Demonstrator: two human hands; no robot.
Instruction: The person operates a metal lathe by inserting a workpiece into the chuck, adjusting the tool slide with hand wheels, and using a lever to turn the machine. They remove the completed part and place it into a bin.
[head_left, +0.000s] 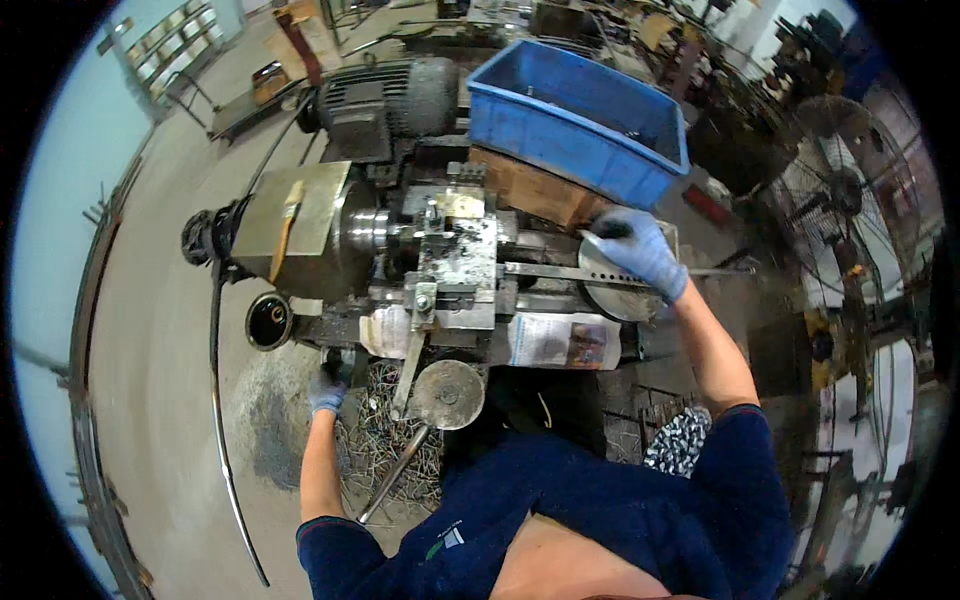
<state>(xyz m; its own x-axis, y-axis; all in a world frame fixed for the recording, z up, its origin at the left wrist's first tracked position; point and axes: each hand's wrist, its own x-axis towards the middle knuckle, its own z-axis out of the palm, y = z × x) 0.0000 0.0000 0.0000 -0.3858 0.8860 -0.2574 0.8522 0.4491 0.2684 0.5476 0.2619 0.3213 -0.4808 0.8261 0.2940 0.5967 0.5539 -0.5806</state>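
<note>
My right hand (pixel 645 250), in a pale blue glove with dark fingertips, is above a round pale dish (pixel 613 292) at the right end of a small lathe-like machine (pixel 455 260). Its fingers are curled together; anything between them is too small to make out. A flat metal bar with a row of holes (pixel 560 271) runs below this hand. My left hand (pixel 328 388), gloved too, is low at the machine's left front, beneath a dark round cup (pixel 269 321). Its fingers blend into the dark parts there, so their grip is hidden.
A blue crate (pixel 580 125) rests on a wooden block (pixel 535 188) behind the machine. At the left are a motor (pixel 390 100) and a brush (pixel 287 230) on a metal cover. A round-ended lever (pixel 447 395) juts toward me. Metal scraps (pixel 385 450) lie below; a fan (pixel 845 185) stands right.
</note>
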